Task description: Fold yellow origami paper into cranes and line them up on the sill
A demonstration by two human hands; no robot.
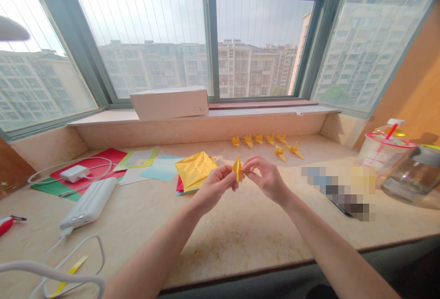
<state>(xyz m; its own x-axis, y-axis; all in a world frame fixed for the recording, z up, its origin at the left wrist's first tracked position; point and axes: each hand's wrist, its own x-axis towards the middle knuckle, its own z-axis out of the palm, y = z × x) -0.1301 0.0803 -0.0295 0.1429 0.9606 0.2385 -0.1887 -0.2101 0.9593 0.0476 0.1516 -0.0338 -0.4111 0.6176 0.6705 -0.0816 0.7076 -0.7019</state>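
Both of my hands meet above the middle of the marble counter [240,230]. My left hand [215,186] pinches a small folded piece of yellow paper [237,169] from the left. My right hand [266,177] pinches the same piece from the right, fingers curled. Just behind my left hand lies a creased yellow sheet [195,169] on a stack of coloured papers. Several finished yellow paper cranes [258,139] stand in a row near the back wall, two more of them [288,150] slightly closer.
A white power bank [90,202] with white cables lies at left, beside a charger [74,173] on red and green papers. A white box [170,102] sits on the windowsill. At right stand a plastic cup with a red straw [383,150] and a glass jar [414,175].
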